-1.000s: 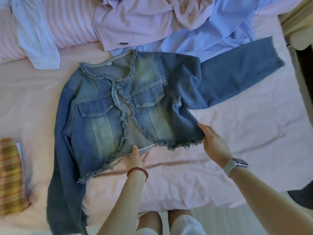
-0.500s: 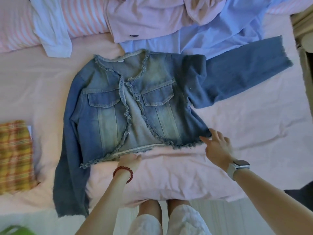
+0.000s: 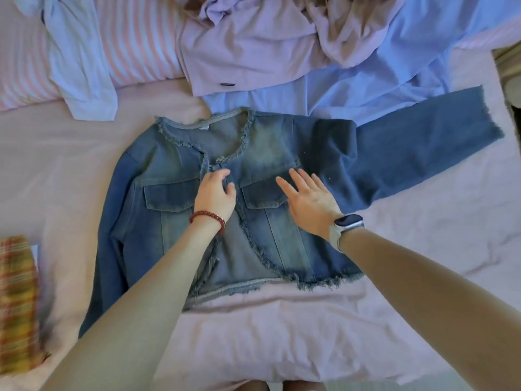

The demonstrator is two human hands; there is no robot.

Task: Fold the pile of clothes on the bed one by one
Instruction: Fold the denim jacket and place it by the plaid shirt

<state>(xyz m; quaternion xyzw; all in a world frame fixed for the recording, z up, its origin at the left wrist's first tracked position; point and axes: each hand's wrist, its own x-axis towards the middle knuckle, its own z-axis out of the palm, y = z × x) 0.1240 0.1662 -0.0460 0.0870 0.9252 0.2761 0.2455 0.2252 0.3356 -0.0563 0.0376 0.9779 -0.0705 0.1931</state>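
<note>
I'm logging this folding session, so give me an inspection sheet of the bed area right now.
Surface: pink bedsheet, wrinkled.
Job's things: denim jacket lies front up and spread flat, one sleeve stretched out to the side; unfolded pile at the head of the bed: lilac garment, light blue garment, white garment.
Clutter: plaid fabric at the bed's edge; striped pillow.
Hands: left hand rests on the jacket's front opening, fingers loosely curved; right hand lies flat over a chest pocket.
Cables: nothing seen.
Surroundings: furniture edge beside the bed, unclear.
</note>
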